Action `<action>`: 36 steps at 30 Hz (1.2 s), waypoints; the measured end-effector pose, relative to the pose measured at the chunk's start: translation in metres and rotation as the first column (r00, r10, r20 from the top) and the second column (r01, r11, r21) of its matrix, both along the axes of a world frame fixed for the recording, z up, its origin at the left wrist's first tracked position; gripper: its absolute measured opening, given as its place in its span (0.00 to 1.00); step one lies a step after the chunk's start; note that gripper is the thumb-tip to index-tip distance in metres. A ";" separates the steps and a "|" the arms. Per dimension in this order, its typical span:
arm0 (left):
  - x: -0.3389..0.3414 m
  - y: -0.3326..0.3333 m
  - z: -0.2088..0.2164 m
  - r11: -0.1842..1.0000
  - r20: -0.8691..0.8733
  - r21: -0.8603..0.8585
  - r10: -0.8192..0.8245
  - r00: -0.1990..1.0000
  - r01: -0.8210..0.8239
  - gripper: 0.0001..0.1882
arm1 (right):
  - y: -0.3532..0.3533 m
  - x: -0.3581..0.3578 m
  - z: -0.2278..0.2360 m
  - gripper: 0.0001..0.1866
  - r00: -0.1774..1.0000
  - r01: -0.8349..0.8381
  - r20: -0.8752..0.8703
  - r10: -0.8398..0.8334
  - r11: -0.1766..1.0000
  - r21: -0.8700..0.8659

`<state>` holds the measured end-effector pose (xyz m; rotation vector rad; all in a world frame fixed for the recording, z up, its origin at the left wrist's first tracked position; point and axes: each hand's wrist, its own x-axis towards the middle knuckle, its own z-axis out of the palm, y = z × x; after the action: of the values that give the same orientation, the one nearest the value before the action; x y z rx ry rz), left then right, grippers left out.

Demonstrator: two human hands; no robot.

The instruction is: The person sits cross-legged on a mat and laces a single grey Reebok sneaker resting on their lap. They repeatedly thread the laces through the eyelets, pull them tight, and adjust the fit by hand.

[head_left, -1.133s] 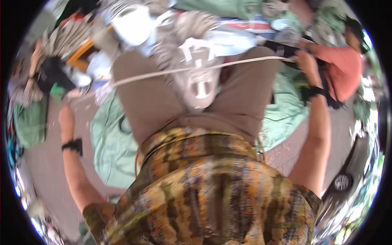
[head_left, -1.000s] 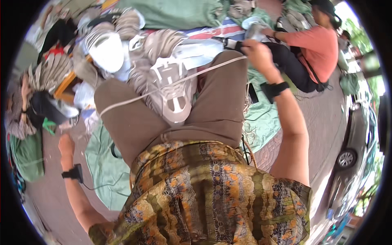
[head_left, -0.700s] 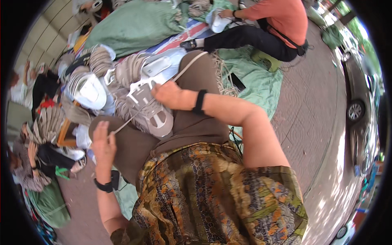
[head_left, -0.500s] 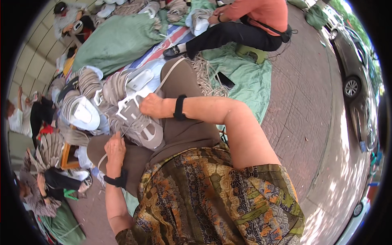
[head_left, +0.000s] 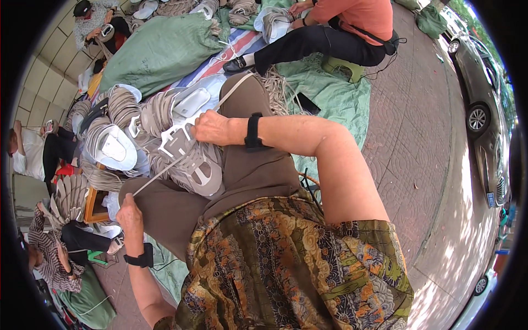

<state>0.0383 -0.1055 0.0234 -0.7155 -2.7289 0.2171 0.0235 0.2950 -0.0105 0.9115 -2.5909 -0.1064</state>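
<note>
A grey-and-white shoe upper (head_left: 199,171) rests across my lap, between my thighs. My right hand (head_left: 211,127) is closed at its white-trimmed edge; the fingertips are partly hidden. Out to the left, beside my knee, my left hand (head_left: 130,213) is closed on a pale flat shoelace (head_left: 159,174), which runs taut to the eyelets of the upper. Another length of pale lace (head_left: 236,91) passes from near my right hand over my right thigh.
Stacked shoe uppers (head_left: 114,146) lie just past my knees. Beyond are a large green sack (head_left: 159,52) and a person in an orange top (head_left: 360,19). A lace pile (head_left: 274,91) and a phone (head_left: 307,103) lie on green sheeting (head_left: 352,110). Other people sit at left; cars (head_left: 477,118) stand right.
My left hand has moved away from the upper, down and to the left, drawing the lace out straight. My right hand stays at the upper, shifted slightly up and right in view.
</note>
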 end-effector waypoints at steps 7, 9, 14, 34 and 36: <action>0.017 -0.066 0.003 0.986 -0.005 -0.057 0.154 0.988 -0.154 0.02 | 0.017 -0.005 0.022 0.09 0.989 -0.052 -0.137 0.056 0.998 0.038; 0.022 -0.090 -0.005 0.973 0.031 -0.079 0.220 0.975 -0.217 0.07 | 0.027 -0.014 0.016 0.07 0.983 0.001 -0.183 0.010 0.998 0.061; 0.041 -0.121 -0.023 0.966 0.009 -0.076 0.247 0.969 -0.246 0.08 | 0.059 -0.006 0.026 0.13 0.931 0.259 -0.309 -0.194 0.949 0.182; 0.016 -0.217 0.009 0.871 -0.217 0.050 0.488 0.846 -0.489 0.01 | 0.176 0.012 0.086 0.06 0.875 0.479 -0.133 -0.465 0.872 0.101; 0.034 -0.254 0.024 0.816 -0.223 0.042 0.569 0.791 -0.576 0.03 | 0.194 0.017 0.089 0.06 0.864 0.499 -0.093 -0.494 0.865 0.046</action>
<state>0.0719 -0.3594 0.0478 0.1605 -2.6390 0.4417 0.0409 0.4891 0.0781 0.2263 -2.6977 -0.3662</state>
